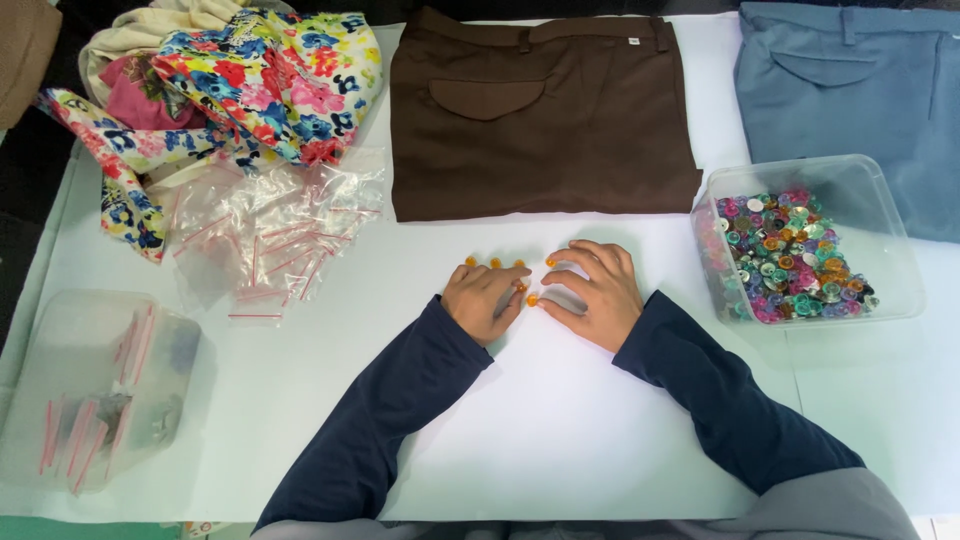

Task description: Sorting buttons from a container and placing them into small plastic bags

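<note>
White table carries everything, largest first: brown trousers folded at the far edge, middle; blue trousers at the far right corner; floral cloth heaped at the far left corner; clear zip bags loose beside it; lidded tub with more bags at the near left edge; open clear tub of mixed coloured buttons at the right edge. Mid-table, just in front of the brown trousers, small orange buttons lie in a short row, a couple between the two hands. Left hand flat on table, fingers loosely curled, tips at the row, clamped on nothing visible. Right hand fingers spread, resting, tips touching buttons, nothing gripped. Buttons likely light, hard, slick, prone to skid; best pinched at the rim between thumb and fingertip
</note>
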